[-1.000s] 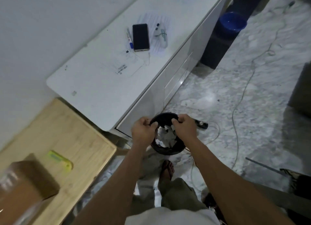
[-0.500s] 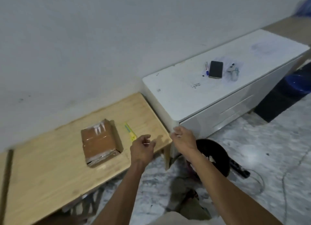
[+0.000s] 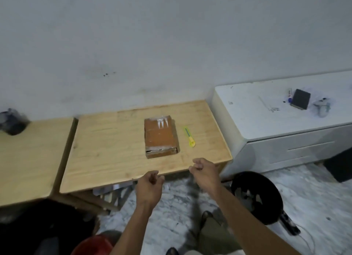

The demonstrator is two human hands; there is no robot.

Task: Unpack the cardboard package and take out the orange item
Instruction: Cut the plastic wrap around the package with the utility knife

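The right hand (image 3: 204, 170) hangs over the front edge of the wooden table (image 3: 106, 151), near its front right corner. Its fingers are loosely curled and it holds nothing. The left hand (image 3: 150, 184) is just in front of the same front edge, a bit lower and closer to the body. Its fingers are loosely curled too, and it is empty.

The cardboard package (image 3: 161, 137) lies flat on the table, straight ahead of the gap between the two hands and further back toward the wall. Its long side runs from the front edge toward the wall. The short end faces the hands, and that end looks a little torn. Clear tape shines on the far end. The box is not open yet, so no orange item can be seen. Both hands are about as near to it; the right one looks a touch closer.

Just to the right of the box lies a yellow box cutter (image 3: 189, 136), also pointing front to back. It is on the right hand's side, so that hand could likely reach it best.

Half a second ago the hands were by the table's right corner, and the box lay off to the left. Now the view faces the table squarely and the hands are in front of the box.
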